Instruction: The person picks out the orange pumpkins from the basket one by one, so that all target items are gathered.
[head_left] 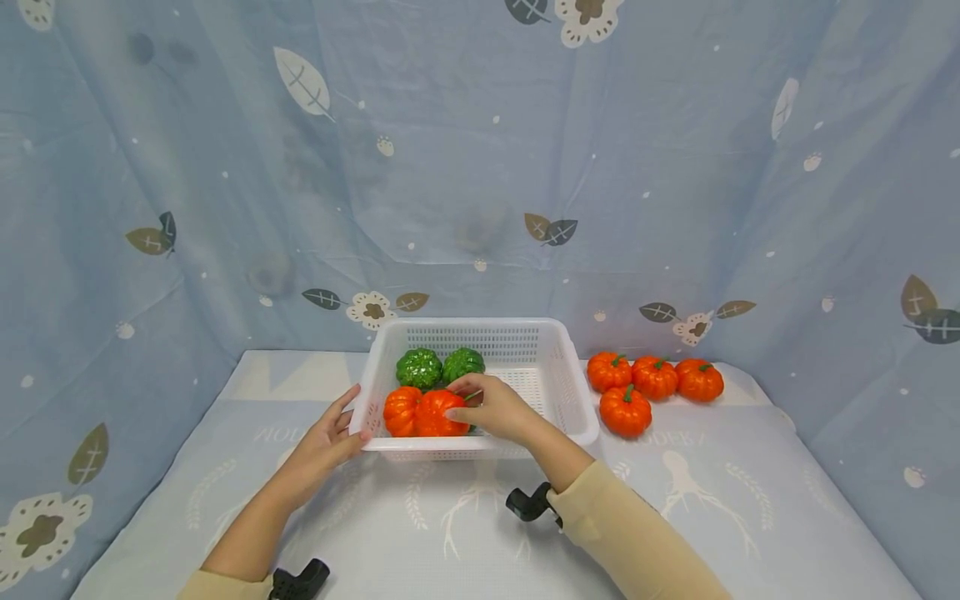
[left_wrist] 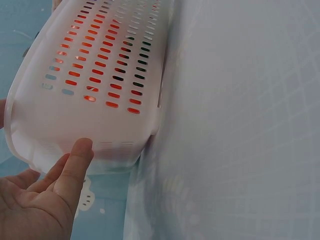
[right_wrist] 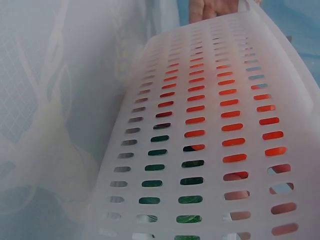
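Observation:
A white perforated plastic basket (head_left: 480,444) stands on the table. Inside it, two glossy green pumpkins (head_left: 419,368) sit at the back left, with an orange pumpkin (head_left: 401,410) in front of them. My right hand (head_left: 498,408) reaches over the front rim and pinches a second orange pumpkin (head_left: 438,414) between thumb and fingers. Green shows beneath that pumpkin, also through the basket's slots in the right wrist view. My left hand (head_left: 330,437) touches the basket's front left corner, thumb at the rim and fairly straight fingers (left_wrist: 75,172) along the outer side.
Right of the basket, several orange pumpkins (head_left: 626,412) stand on the table, three in a back row and one in front. A blue patterned curtain (head_left: 480,167) hangs behind. The pale printed cloth (head_left: 420,542) covers the table.

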